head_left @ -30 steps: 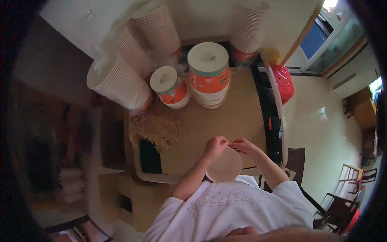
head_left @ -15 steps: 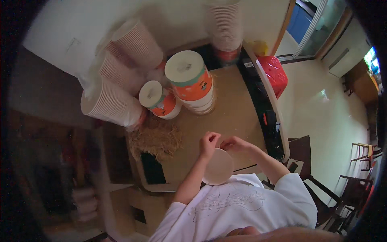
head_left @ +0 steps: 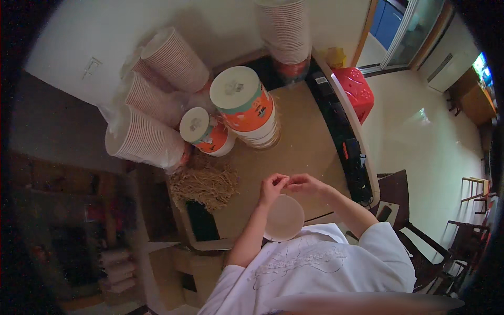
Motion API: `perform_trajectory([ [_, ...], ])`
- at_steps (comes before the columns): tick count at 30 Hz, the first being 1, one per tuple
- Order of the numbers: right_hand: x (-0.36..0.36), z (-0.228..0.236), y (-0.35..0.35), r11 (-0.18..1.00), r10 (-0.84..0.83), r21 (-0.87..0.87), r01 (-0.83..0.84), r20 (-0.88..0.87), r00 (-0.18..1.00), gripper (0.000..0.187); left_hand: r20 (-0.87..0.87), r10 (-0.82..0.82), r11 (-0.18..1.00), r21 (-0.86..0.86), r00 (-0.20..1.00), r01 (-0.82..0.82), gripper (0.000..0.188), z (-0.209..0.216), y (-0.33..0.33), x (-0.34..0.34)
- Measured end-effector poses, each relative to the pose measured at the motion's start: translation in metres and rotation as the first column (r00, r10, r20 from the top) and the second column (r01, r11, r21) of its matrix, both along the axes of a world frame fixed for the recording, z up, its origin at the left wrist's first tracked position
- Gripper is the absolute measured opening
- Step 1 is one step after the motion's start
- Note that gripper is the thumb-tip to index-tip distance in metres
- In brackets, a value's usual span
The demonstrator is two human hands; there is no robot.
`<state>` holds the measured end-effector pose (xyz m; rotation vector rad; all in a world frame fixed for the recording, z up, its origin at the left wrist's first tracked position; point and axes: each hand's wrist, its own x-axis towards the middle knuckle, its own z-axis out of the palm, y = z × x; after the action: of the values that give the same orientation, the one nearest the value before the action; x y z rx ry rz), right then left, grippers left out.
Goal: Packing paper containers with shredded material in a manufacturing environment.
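Observation:
My left hand (head_left: 272, 187) and my right hand (head_left: 306, 185) meet over the near part of the table, fingers pinched together. Whatever lies between their fingertips is too small to make out. Just below them, close to my shirt, is a pale round paper tub (head_left: 285, 218) with its circular face turned up. To the left of my hands lies a heap of brown twine strands (head_left: 206, 185). Farther off, a tall stack of upside-down paper tubs (head_left: 251, 113) with orange and teal bands stands beside a shorter stack (head_left: 212, 137).
Plastic-wrapped stacks of white tubs (head_left: 144, 135) lean along the table's left side. Another wrapped stack (head_left: 286, 37) rises at the far edge. A black box cutter or similar tool with orange parts (head_left: 353, 152) lies on the right border. A red stool (head_left: 354, 94) stands beyond.
My right hand's fingers have come closer to my left, so the fingertips now meet. The tub below has hardly moved. The view has shifted slightly.

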<state>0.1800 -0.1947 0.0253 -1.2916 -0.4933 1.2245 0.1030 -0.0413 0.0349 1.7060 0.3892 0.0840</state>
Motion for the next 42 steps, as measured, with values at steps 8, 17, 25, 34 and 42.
perform_trajectory([
  [8,0.000,-0.016,0.001,0.991,-0.048,-0.112,0.072,0.200,0.979,0.015,0.006,0.102,0.984,0.148,0.995,-0.102,0.010,-0.006,-0.001,-0.006],
  [17,-0.006,-0.015,0.007,0.948,-0.055,-0.270,0.168,0.380,0.923,0.012,-0.176,-0.189,0.873,0.421,0.966,0.247,0.010,-0.008,0.016,-0.005],
  [25,-0.006,-0.035,0.008,0.931,-0.149,-0.234,0.280,0.457,0.877,0.013,-0.502,-0.356,0.883,0.096,0.788,0.460,0.018,-0.010,0.019,0.012],
  [34,-0.005,-0.027,0.007,0.935,-0.109,-0.261,0.240,0.433,0.895,0.013,-0.579,-0.507,0.845,-0.188,0.639,0.500,0.017,0.019,0.019,0.026],
  [42,-0.007,-0.017,0.007,0.933,-0.121,-0.252,0.256,0.451,0.884,0.010,-0.604,-0.533,0.839,-0.287,0.592,0.463,0.015,0.010,0.018,0.026],
])
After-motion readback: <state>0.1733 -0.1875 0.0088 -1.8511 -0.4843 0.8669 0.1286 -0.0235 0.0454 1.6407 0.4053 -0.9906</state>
